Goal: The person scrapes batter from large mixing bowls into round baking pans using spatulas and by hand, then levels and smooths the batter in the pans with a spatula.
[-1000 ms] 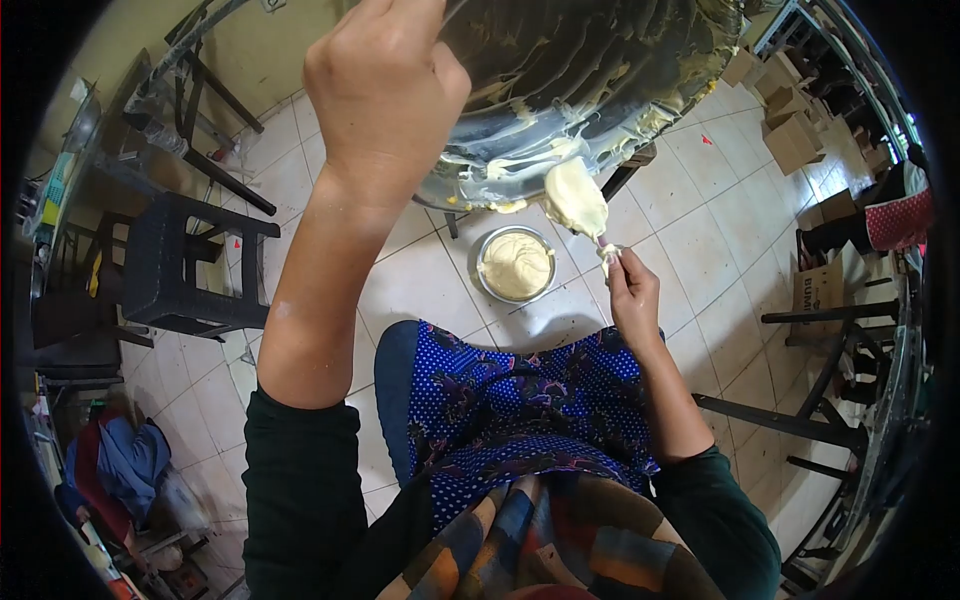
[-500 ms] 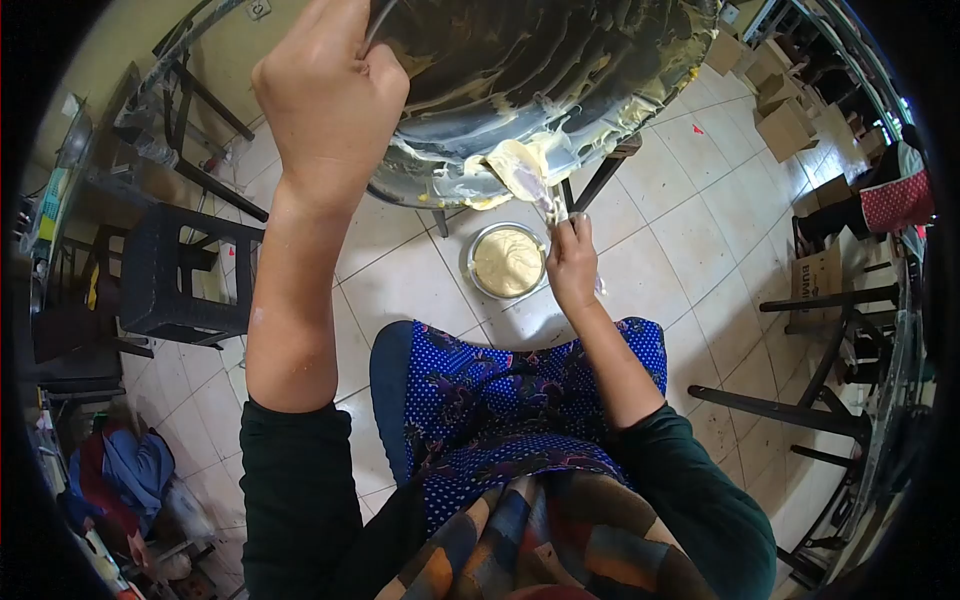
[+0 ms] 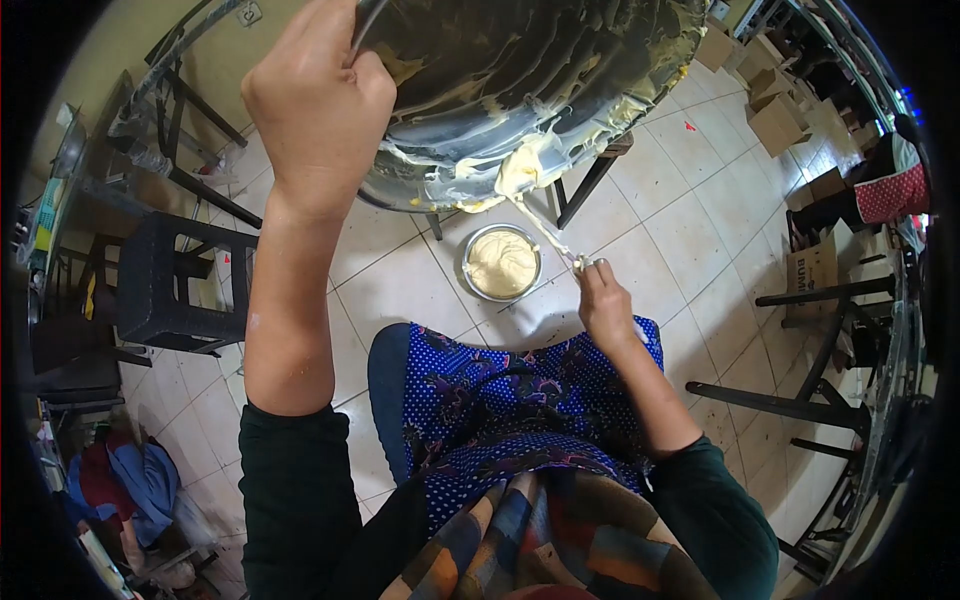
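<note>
A large metal mixing bowl (image 3: 520, 70), its inside smeared with pale yellow batter, is tilted toward me at the top of the view. My left hand (image 3: 322, 105) is closed on what looks like a handle at its left side. In my right hand (image 3: 606, 303) is a batter-coated spatula (image 3: 545, 232), its blade touching the lower lip of the bowl where thick batter gathers. On the floor below stands a small round metal bowl (image 3: 467, 277) holding creamy yellow batter (image 3: 502, 264).
A black plastic stool (image 3: 185, 285) stands on the left, with bundled cloth (image 3: 140, 480) nearer to me. Cardboard boxes (image 3: 778, 125) and dark metal legs (image 3: 780, 405) are on the right. Part of another person in red dotted cloth (image 3: 893, 195) shows at the far right.
My right hand has moved down and to the right, with the spatula now angled out from the large bowl's lip. The large bowl and my left hand have shifted slightly left in view.
</note>
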The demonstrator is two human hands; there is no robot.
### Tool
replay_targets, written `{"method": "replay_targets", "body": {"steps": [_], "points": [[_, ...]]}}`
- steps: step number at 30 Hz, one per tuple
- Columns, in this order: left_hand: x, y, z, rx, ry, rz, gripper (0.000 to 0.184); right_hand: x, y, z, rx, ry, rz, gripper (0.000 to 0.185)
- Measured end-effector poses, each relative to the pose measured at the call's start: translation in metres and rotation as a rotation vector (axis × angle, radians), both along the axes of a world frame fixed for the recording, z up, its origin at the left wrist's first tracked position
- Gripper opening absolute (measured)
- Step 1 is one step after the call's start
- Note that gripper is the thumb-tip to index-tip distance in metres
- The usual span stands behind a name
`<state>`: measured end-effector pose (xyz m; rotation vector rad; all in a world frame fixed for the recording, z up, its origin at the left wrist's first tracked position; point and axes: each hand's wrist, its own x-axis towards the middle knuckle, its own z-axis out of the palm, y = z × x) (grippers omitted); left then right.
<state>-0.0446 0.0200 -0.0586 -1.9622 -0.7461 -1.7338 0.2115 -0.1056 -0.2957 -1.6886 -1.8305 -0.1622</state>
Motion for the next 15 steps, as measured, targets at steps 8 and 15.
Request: {"method": "replay_targets", "body": {"steps": [8, 15], "points": [[-0.011, 0.008, -0.006, -0.063, -0.016, -0.032, 0.044, 0.041, 0.021, 0.136, -0.404, -0.408, -0.128, 0.015], [-0.010, 0.010, -0.001, -0.003, -0.011, -0.090, 0.044, 0.026, 0.074, 0.204, -0.531, -0.812, -0.163, 0.015]]}}
